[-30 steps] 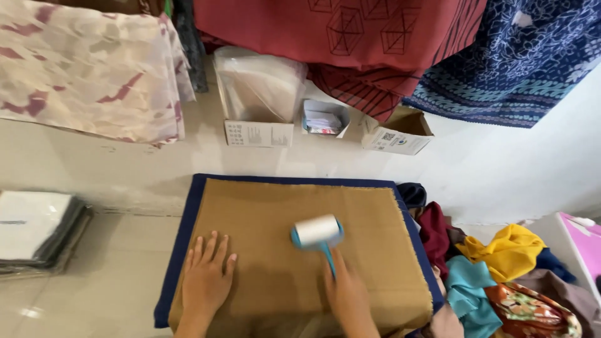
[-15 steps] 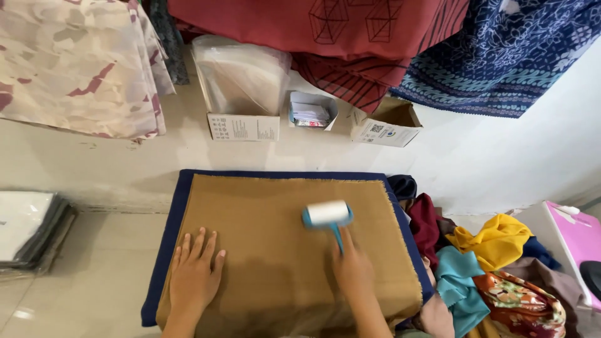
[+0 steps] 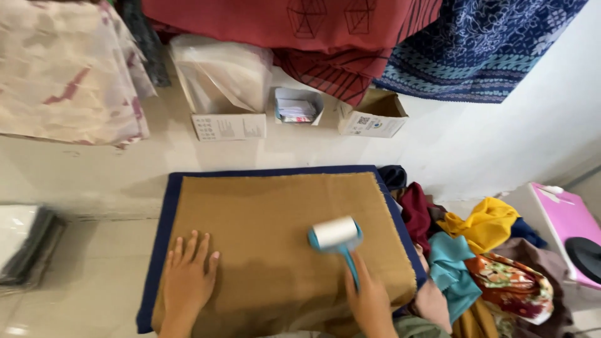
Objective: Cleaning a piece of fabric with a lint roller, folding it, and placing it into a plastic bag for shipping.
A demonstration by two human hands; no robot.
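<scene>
Head view: looking straight down at a folded mustard-brown cloth [image 3: 275,231] laid on a navy blue mat [image 3: 164,213], so you only see the mat as a border.
Right hand: right hand [image 3: 370,300] has its grip wrapped tight round the teal handle of a lint roller [image 3: 337,235], white drum lying on the cloth, over toward its right half.
Left hand: left hand [image 3: 188,278] is flat on the cloth near the lower left corner, grip spread wide, fingers fanned out, holding nothing.
Right of the mat: messy heap of clothes [image 3: 476,256], yellow, teal, maroon and a floral one, just beside the mat edge. Pink box [image 3: 566,216] past that.
Far side: three cardboard boxes along the wall, the big one [image 3: 228,125] stuffed with clear plastic bags, a small one [image 3: 299,106] in the middle, another one [image 3: 372,119] on the right.
Above: hanging fabrics, red [image 3: 294,22], blue patterned [image 3: 482,50], pale with pink marks [image 3: 62,69].
Left edge: blurry stack [image 3: 25,244], can't tell what it is.
</scene>
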